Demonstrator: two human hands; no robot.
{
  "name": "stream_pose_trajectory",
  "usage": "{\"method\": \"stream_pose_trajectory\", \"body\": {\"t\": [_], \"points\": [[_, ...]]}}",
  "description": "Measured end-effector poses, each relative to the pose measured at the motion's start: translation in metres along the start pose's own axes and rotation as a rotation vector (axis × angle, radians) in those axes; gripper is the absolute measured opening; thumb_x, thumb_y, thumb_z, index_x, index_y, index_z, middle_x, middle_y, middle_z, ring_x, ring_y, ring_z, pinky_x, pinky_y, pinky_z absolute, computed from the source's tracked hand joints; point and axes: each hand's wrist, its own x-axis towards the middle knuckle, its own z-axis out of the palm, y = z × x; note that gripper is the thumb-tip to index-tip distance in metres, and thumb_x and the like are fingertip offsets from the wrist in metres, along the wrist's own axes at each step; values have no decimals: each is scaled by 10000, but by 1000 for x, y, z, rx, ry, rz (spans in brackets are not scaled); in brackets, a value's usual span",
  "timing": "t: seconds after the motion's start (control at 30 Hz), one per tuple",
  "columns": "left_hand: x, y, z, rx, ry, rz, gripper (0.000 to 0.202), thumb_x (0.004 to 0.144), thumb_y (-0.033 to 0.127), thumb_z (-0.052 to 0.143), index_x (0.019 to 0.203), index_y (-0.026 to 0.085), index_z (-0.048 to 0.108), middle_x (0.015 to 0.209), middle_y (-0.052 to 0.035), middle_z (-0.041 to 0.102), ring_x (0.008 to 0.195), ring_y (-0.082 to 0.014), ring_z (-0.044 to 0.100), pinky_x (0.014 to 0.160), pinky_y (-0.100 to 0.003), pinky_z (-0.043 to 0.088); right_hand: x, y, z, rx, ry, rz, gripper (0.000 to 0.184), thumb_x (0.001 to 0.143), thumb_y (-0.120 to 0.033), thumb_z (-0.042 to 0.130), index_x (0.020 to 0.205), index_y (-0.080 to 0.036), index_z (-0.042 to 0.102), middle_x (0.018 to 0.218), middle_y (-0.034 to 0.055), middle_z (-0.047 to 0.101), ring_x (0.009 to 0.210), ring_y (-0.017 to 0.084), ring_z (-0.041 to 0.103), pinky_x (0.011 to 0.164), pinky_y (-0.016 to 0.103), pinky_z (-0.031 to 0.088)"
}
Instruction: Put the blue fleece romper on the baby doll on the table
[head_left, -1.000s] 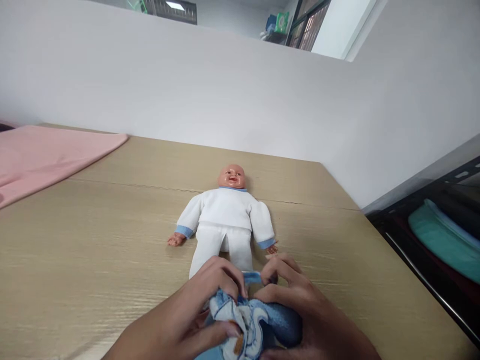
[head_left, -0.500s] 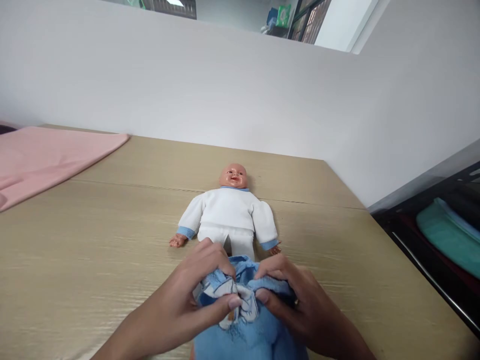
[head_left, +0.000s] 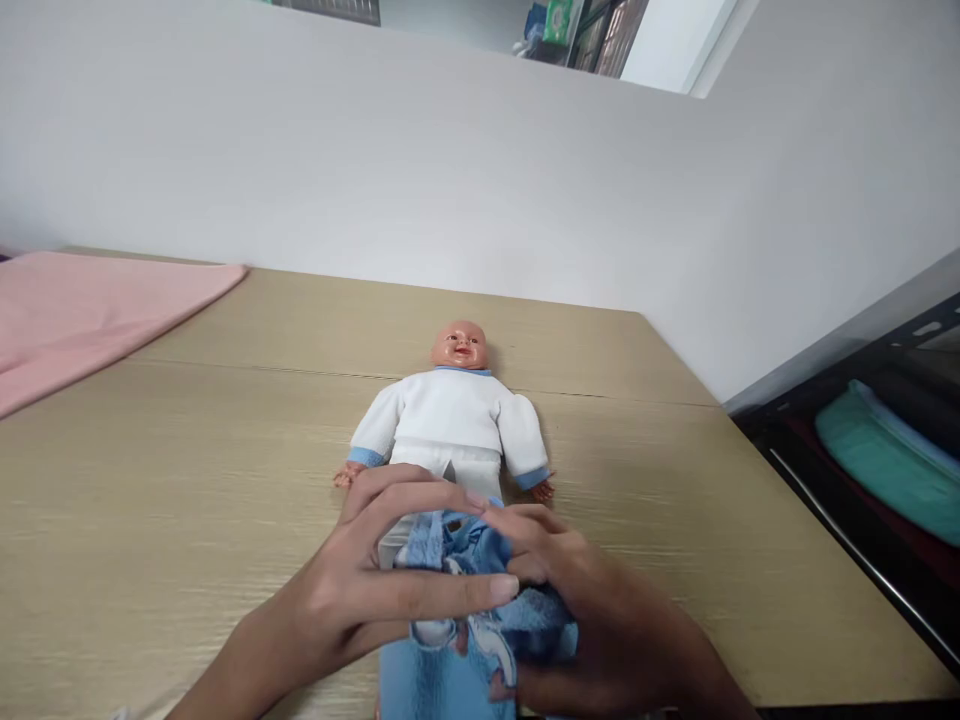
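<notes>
A baby doll lies face up on the table, head toward the wall, in a white top with blue cuffs and white bottoms. Bunched blue pants with white inner edges are around its lower legs, nearest me. Over the pants my left hand spreads its fingers and thumb apart, its fingertips meeting those of my right hand. Curled and slightly blurred, my right hand grips the right side of the bunched cloth. The doll's feet are hidden.
Pink cloth lies at the table's left. The wooden table meets a white wall at the back. To the right, a black rack holds a folded green cloth.
My left hand has loosened its pinch on the waistband and spread its fingers. My right hand has turned inward, and the pants' opening has shifted. The view has moved slightly.
</notes>
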Motion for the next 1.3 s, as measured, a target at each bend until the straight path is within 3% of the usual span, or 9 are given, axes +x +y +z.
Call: {"method": "stream_pose_trajectory", "body": {"t": [0.1,0.23,0.4,0.47,0.57,0.73,0.9,1.03,1.3], "points": [[1,0,2,-15,13,35,403,1114,252,691,1472,429,742,1638,-38,496,1523,-274,448,1335,-444,354,10,1,-2,10,-67,-97,929,905,-543,907,1684,-292,468,1548,122,716,1467,328,655,1364,492,320],[1,0,1,-58,-32,50,415,1082,384,734,1492,452,729,1738,-21,442,1568,-269,434,1363,-443,385,18,5,0,60,-57,-124,917,828,-587,957,1582,-262,548,1460,123,721,1450,337,629,1304,464,406],[3,2,1,-90,-19,76,388,1026,382,823,1406,452,789,1793,28,410,1619,-269,396,1387,-450,377,27,22,10,173,93,-222,1378,650,-600,1072,1746,-327,282,1722,159,440,1631,375,439,1355,494,382],[2,5,0,-91,-21,58,432,1002,309,863,1388,488,793,1792,49,412,1615,-269,406,1378,-453,397,31,29,13,211,121,-251,1431,649,-572,1082,1767,-342,219,1756,159,403,1660,366,417,1375,500,356],[-3,9,-2,-46,-56,-1,597,947,199,916,1376,589,772,1788,89,410,1588,-284,428,1347,-469,444,37,33,14,265,26,-252,1273,672,-544,1074,1710,-300,380,1693,155,519,1607,353,505,1350,506,396],[-9,11,-6,-51,-92,-24,611,919,308,952,1414,601,746,1774,58,409,1553,-319,448,1304,-488,488,41,24,13,266,-66,-250,729,813,-503,978,1424,-257,664,1417,103,748,1411,309,673,1252,471,495],[-11,11,-4,-159,-2,-72,387,1015,437,815,1386,541,786,1552,-43,595,1461,-305,550,1293,-499,479,34,7,10,166,155,-113,491,821,-325,935,1227,-265,666,1181,39,683,1138,251,706,1051,385,581],[-12,10,-3,-212,37,-52,320,1063,453,755,1375,510,796,1209,-68,685,1279,-288,652,1205,-511,543,29,-3,9,122,329,-82,672,774,-227,968,1339,-287,608,1389,81,640,1371,282,626,1160,424,524],[-10,3,1,-174,95,19,295,1066,353,783,1356,400,806,853,-4,526,922,-218,606,1073,-471,566,19,-14,12,158,-6,216,635,830,-480,973,1355,-285,672,1163,10,817,1008,229,780,868,325,565]]}}
